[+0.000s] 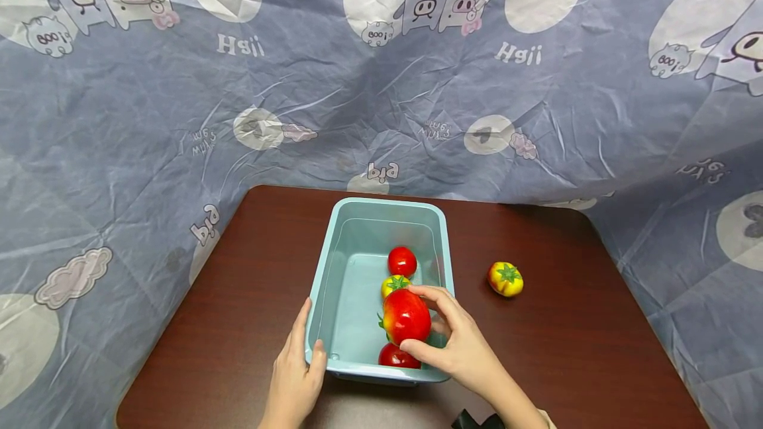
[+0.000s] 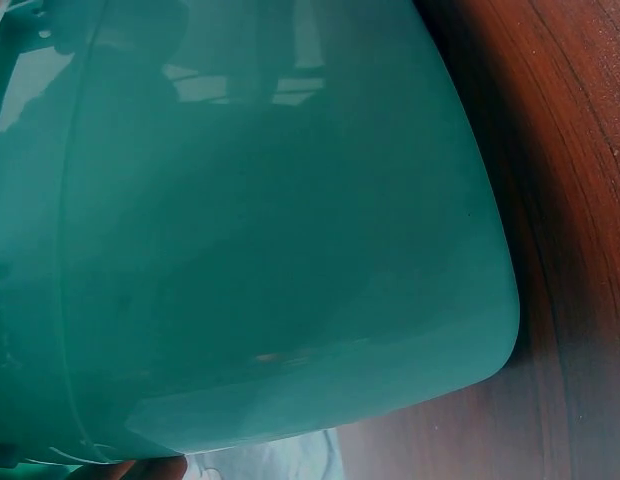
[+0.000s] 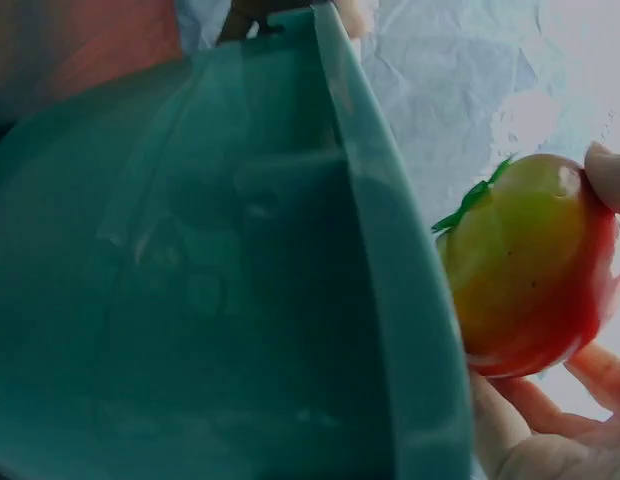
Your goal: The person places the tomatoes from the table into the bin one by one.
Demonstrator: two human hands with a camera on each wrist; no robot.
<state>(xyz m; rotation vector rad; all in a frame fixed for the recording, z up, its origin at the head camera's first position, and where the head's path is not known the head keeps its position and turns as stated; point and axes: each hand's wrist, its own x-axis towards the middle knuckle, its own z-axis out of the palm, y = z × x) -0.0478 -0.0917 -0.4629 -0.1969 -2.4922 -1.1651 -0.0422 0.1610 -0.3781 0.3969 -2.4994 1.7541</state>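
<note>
A light blue plastic bin stands near the table's front edge. My left hand holds its front left corner, thumb over the rim and fingers along the outer wall. Over the bin's right side, my right hand grips a red tomato with a yellow patch and green leaves, shown from its yellow side in the right wrist view. Below and behind it in the bin lie a red tomato, a yellow one with a green top, and another red one, partly covered.
A yellow and red tomato with a green top lies on the brown table, right of the bin. Behind the table hangs a blue-grey cloth with cartoon prints. Some black object shows at the bottom edge, beside the right forearm.
</note>
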